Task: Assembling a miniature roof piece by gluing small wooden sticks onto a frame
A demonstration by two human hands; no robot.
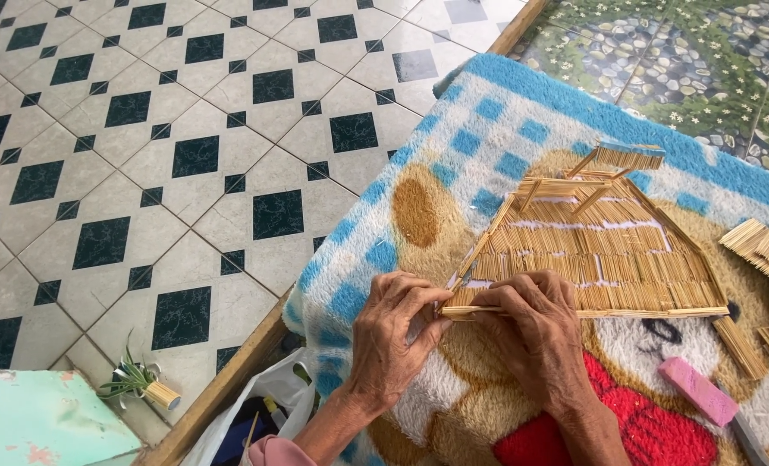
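Observation:
A flat, roof-shaped panel of glued thin wooden sticks [600, 250] lies on a fluffy blue, white and tan rug [488, 121]. My left hand [393, 332] pinches the panel's near left corner with its fingertips. Beside it, my right hand [535, 332] presses on the panel's lower edge, fingers curled over the sticks. A small stick frame [604, 168] stands at the panel's far end.
More stick panels [768, 246] lie at the right of the rug, and a pink bar-shaped tool [697, 390] rests near my right wrist. A white plastic bag [255, 418] sits by the rug's edge. Black-and-white floor tiles [143, 155] spread to the left, with a small tufted cork [143, 384] on them.

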